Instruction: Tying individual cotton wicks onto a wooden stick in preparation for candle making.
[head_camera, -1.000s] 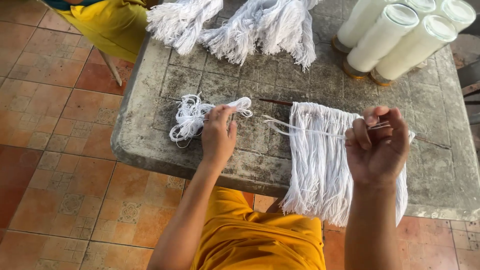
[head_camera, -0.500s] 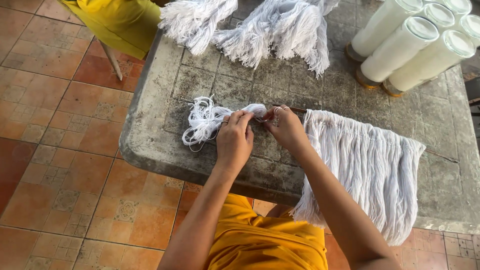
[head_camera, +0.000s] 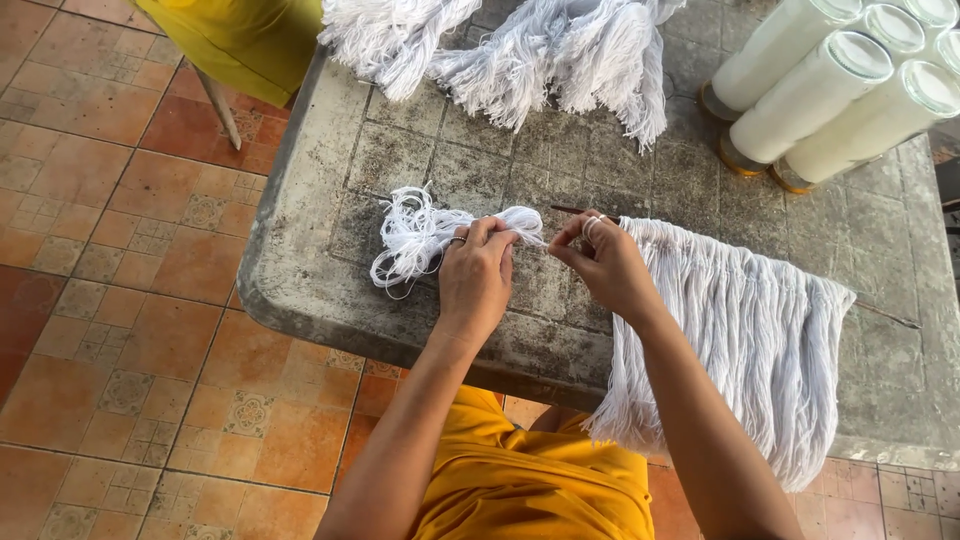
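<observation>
1. Pinching a small loose bundle of white yarn (head_camera: 425, 235), your left hand (head_camera: 478, 275) is resting on the grey stone counter (head_camera: 320, 270), and its fingers are closing together on the right end of this bundle.
2. Your right hand (head_camera: 603, 262) is sitting just beside the left one, and its thumb and fingers are pressing together on thin white strands that are running between the two hands.
3. You are keeping both hands close to each other, but I cannot tell whether they are touching.
4. The loose bundle is lying on the counter near its front left corner, with its tangled loops spreading to the left of your left hand.
5. A thin dark rod (head_camera: 578, 210) is lying across the counter behind your right hand, and a white fringe of yarn (head_camera: 745, 330) is hanging from it over the front edge of the counter.
6. Your right hand is touching the left end of this fringe.
7. Several white yarn tassels (head_camera: 545, 55) are lying at the far side of the counter.
8. Four tall white cylinders (head_camera: 835, 85) are lying side by side at the far right corner.
9. You are wearing yellow clothing (head_camera: 535, 480), and it is showing below the counter edge.
10. A yellow cloth (head_camera: 245, 35) is hanging at the far left, above the orange tiled floor (head_camera: 120, 300).
</observation>
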